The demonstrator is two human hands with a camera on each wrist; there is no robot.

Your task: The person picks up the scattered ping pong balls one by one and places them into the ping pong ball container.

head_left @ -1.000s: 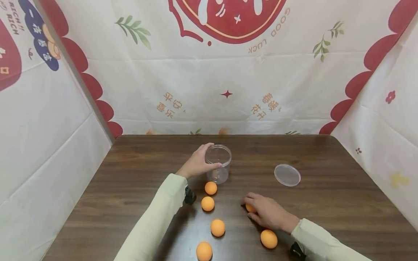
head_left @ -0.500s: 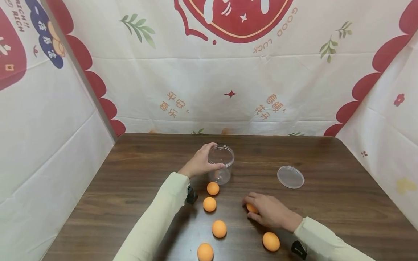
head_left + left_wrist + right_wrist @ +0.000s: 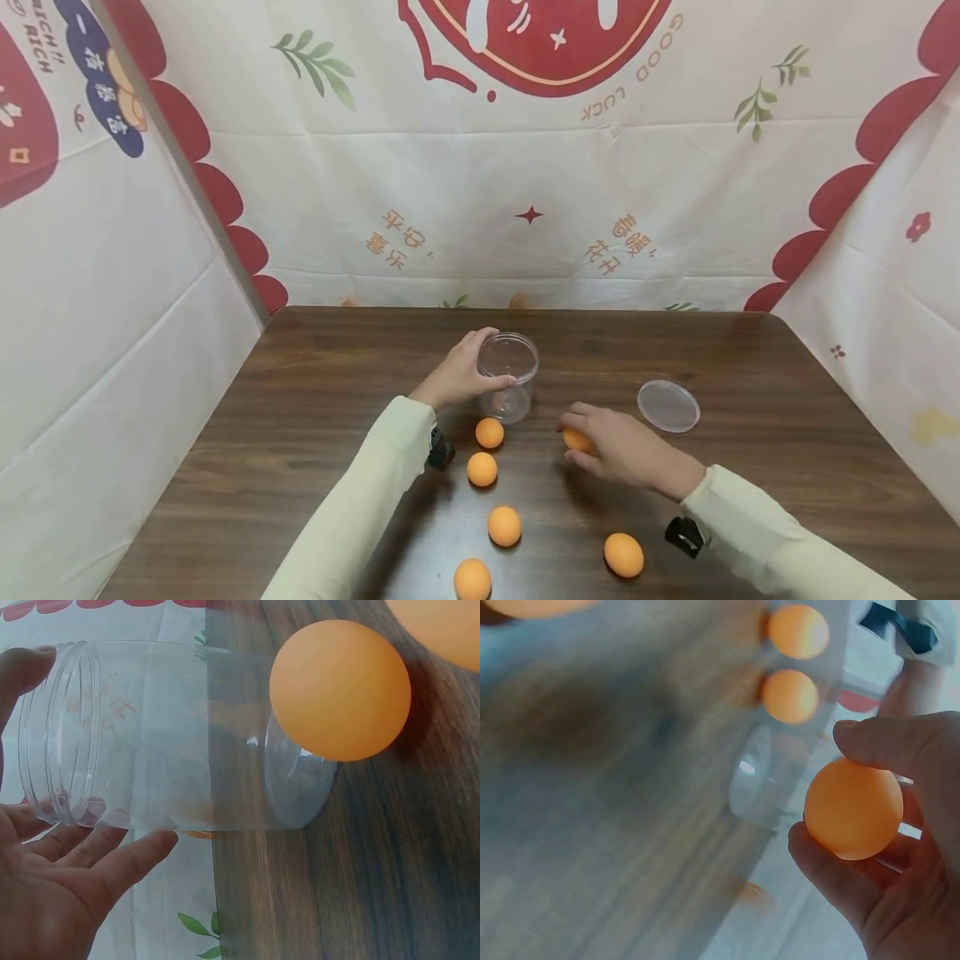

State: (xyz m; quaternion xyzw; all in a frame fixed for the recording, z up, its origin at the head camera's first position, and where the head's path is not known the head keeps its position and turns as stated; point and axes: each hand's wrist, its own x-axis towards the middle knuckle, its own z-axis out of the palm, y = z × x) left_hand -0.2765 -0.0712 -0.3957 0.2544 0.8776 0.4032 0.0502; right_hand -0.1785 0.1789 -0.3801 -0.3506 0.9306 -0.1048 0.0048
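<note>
A clear plastic jar [image 3: 510,392] without its lid stands upright on the wooden table. My left hand [image 3: 461,373] grips it near the threaded rim, thumb on one side and fingers on the other, as the left wrist view shows. Inside the jar nothing is seen. My right hand [image 3: 618,446] pinches an orange ping-pong ball [image 3: 853,810] between thumb and fingers, to the right of the jar and raised off the table. One loose ping-pong ball [image 3: 490,433] sits just in front of the jar, with another ball [image 3: 482,470] close behind it toward me.
More orange balls lie nearer the front: one ball [image 3: 504,527] and a second ball [image 3: 472,579] in the middle, and a third ball [image 3: 623,555] below the right forearm. A clear round lid [image 3: 668,407] lies flat at the right. White printed cloth [image 3: 480,183] hangs behind the table.
My right hand has lifted the ball from the table and moved away from me, toward the jar's level. The left hand keeps its grip on the jar in place.
</note>
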